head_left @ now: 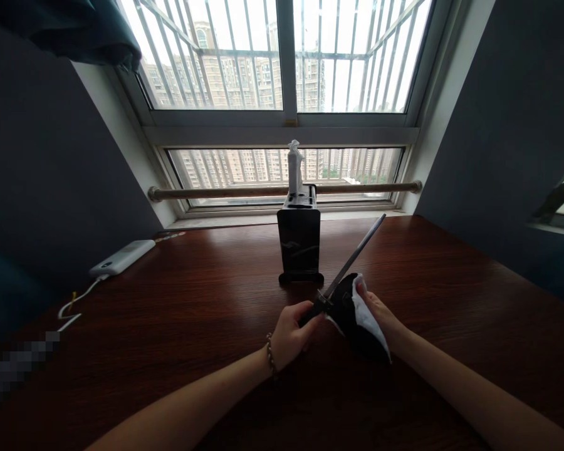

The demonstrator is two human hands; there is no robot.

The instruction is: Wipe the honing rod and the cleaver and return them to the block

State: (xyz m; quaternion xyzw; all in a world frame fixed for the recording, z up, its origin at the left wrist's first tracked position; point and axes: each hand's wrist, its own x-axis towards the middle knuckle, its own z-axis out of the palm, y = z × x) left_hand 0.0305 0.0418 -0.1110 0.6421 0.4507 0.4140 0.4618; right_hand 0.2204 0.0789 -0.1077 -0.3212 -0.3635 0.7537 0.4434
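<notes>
My left hand (292,333) is closed around the dark handle of a honing steel (357,252), a long, thin grey rod with a small guard. The rod points up and to the right, above the table. In my right hand (376,311) is a black cloth (350,318) with a white side (369,319) folded outward. The fingers of this hand are partly hidden behind the cloth. The cloth lies close to the guard; whether it touches the rod I cannot tell. Beyond my hands stands a black knife block (299,244) with slots in its top.
A tall white wrapped thing (294,169) rises from the block. On the left of the brown wooden table (192,294) lies a white power bank (123,257) with a white cable (82,294). A wooden rail (225,193) crosses before the barred window.
</notes>
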